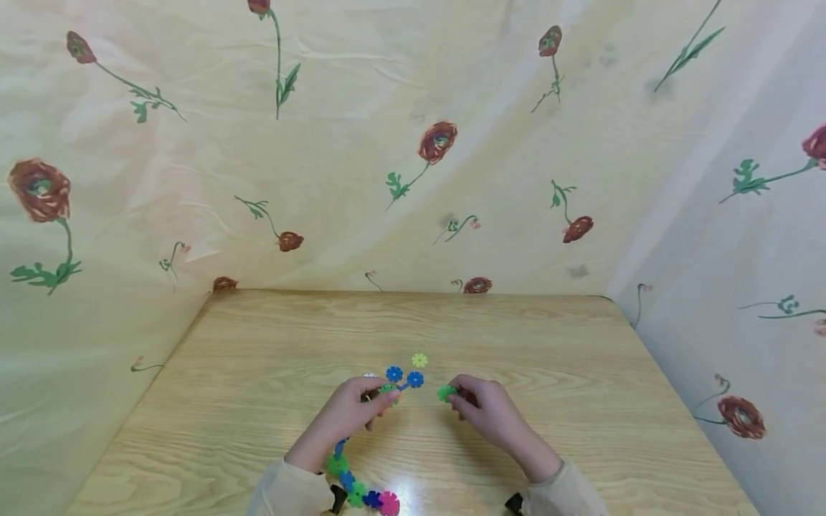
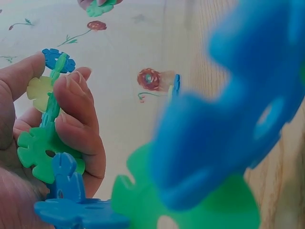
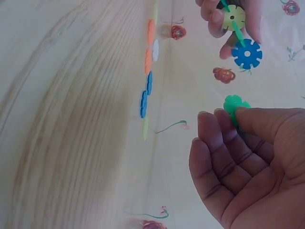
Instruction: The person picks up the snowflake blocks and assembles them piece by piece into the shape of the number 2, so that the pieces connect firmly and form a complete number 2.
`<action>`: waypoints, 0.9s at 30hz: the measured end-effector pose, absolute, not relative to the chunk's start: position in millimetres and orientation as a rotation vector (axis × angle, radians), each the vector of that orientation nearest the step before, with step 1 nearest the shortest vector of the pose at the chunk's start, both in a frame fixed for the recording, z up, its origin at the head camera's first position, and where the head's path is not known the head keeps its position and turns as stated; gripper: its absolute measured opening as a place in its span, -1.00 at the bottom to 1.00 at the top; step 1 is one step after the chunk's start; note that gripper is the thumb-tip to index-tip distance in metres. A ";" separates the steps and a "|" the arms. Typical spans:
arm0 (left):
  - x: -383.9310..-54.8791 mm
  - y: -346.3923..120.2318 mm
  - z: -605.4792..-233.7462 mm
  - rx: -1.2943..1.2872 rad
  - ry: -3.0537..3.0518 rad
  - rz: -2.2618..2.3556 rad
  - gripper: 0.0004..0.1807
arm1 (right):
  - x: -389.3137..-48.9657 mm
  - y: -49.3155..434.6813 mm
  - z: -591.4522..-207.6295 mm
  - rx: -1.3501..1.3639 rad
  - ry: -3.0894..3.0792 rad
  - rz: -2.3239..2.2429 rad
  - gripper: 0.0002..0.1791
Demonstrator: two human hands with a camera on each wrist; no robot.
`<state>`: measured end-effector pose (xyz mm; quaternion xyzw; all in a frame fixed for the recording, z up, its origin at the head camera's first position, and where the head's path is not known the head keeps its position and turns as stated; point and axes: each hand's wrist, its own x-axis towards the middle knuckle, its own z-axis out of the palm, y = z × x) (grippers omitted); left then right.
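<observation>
My left hand (image 1: 351,410) holds a chain of interlocked plastic flower-shaped discs, its fingers curled round the upper part. The chain's free end, a blue disc (image 3: 255,53), sticks out past the fingertips beside a pale yellow disc (image 3: 228,21). Below the palm the chain hangs on in green and blue discs, and its lower part (image 1: 338,464) curves over the table to a pink disc (image 1: 388,503). Between thumb and fingertips my right hand (image 1: 490,410) pinches a single green disc (image 1: 445,393), apart from the chain and to its right.
Loose discs lie flat on the wooden table (image 1: 548,344) just beyond the hands: two blue discs (image 1: 394,373), a yellow disc (image 1: 419,360), a white disc (image 1: 370,375) and orange discs (image 3: 148,61). A flowered cloth (image 1: 348,165) hangs around the table's back and sides.
</observation>
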<state>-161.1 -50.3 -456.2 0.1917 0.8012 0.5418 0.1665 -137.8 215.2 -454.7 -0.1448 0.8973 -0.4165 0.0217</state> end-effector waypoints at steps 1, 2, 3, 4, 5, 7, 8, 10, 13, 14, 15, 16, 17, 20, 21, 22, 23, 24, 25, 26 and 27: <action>-161.3 -50.2 -456.0 0.544 2.280 1.543 -0.58 | -137.4 214.8 -453.9 -0.450 2.773 -1.299 -0.92; -161.5 -50.0 -455.8 0.543 2.279 1.544 -0.58 | -137.0 214.3 -453.2 -0.451 2.765 -1.306 -0.91; -161.7 -49.9 -455.9 0.545 2.280 1.542 -0.58 | -136.7 213.8 -452.5 -0.450 2.755 -1.314 -0.90; -161.9 -49.7 -455.9 0.546 2.280 1.541 -0.58 | -136.3 213.3 -451.9 -0.451 2.746 -1.320 -0.89; -162.1 -49.6 -456.1 0.546 2.279 1.541 -0.58 | -136.0 212.9 -451.2 -0.452 2.739 -1.329 -0.89; -162.4 -49.5 -456.2 0.549 2.280 1.539 -0.58 | -135.6 212.0 -450.0 -0.458 2.725 -1.346 -0.89; -162.5 -49.4 -456.2 0.548 2.280 1.538 -0.58 | -135.1 211.5 -449.5 -0.458 2.719 -1.356 -0.89; -162.7 -49.2 -456.4 0.547 2.278 1.540 -0.58 | -134.5 210.9 -449.0 -0.465 2.714 -1.375 -0.90; -162.9 -48.8 -456.6 0.536 2.279 1.540 -0.56 | -133.5 210.2 -448.5 -0.476 2.705 -1.400 -0.91; -162.9 -48.7 -456.7 0.530 2.278 1.542 -0.56 | -133.3 210.1 -448.3 -0.478 2.702 -1.409 -0.91; -162.8 -48.5 -456.7 0.527 2.279 1.542 -0.56 | -133.3 209.9 -448.4 -0.481 2.700 -1.417 -0.91; -162.7 -48.3 -456.8 0.522 2.280 1.541 -0.56 | -133.1 209.8 -448.2 -0.482 2.694 -1.428 -0.91; -162.6 -48.2 -456.7 0.519 2.281 1.543 -0.56 | -133.1 209.6 -448.1 -0.481 2.689 -1.437 -0.91; -162.1 -48.0 -456.6 0.520 2.279 1.549 -0.57 | -133.0 209.1 -448.0 -0.479 2.677 -1.460 -0.90; -162.0 -48.0 -456.6 0.524 2.281 1.549 -0.58 | -133.0 208.9 -447.9 -0.481 2.675 -1.464 -0.90; -161.8 -48.0 -456.6 0.528 2.284 1.548 -0.58 | -132.9 208.7 -448.0 -0.483 2.674 -1.466 -0.89; -161.7 -47.9 -456.6 0.533 2.287 1.548 -0.59 | -132.8 208.5 -447.9 -0.487 2.671 -1.469 -0.88; -161.6 -47.9 -456.5 0.536 2.290 1.547 -0.59 | -132.6 208.2 -447.8 -0.492 2.669 -1.470 -0.87; -161.5 -47.8 -456.3 0.539 2.294 1.545 -0.60 | -132.4 207.9 -447.6 -0.497 2.663 -1.475 -0.86; -161.3 -47.6 -456.1 0.541 2.296 1.543 -0.60 | -132.2 207.4 -447.4 -0.499 2.659 -1.478 -0.84; -161.2 -47.5 -455.7 0.540 2.296 1.544 -0.60 | -132.0 206.8 -446.9 -0.502 2.652 -1.485 -0.83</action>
